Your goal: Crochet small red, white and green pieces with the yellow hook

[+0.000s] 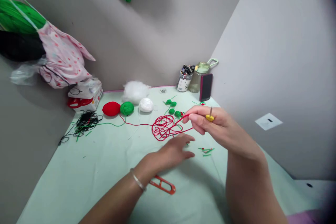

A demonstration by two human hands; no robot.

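My right hand (210, 120) pinches red yarn (181, 120) between thumb and fingertips, above the table. A crochet hook (210, 117) with a yellow grip is tucked in the same hand, its thin metal end sticking up; the rest is hidden. Lower and to the left, my left hand (174, 150) reaches over the table with thumb and fingers apart and nothing visible between them. Loose loops of red yarn lie just beyond it, and a strand runs left to the red yarn ball (111, 109). Under my left wrist lies an orange-handled cutter (165, 185), partly covered.
Green (127, 108) and white yarn balls (146, 105) sit beside white stuffing (135, 91). Small green crocheted balls (172, 111) lie behind the loops. A phone (206, 87), bottle (195, 82) and pen cup (184, 81) stand at the back. Tangled black yarn (86, 122) is at left; yarn scraps (207, 151) at right.
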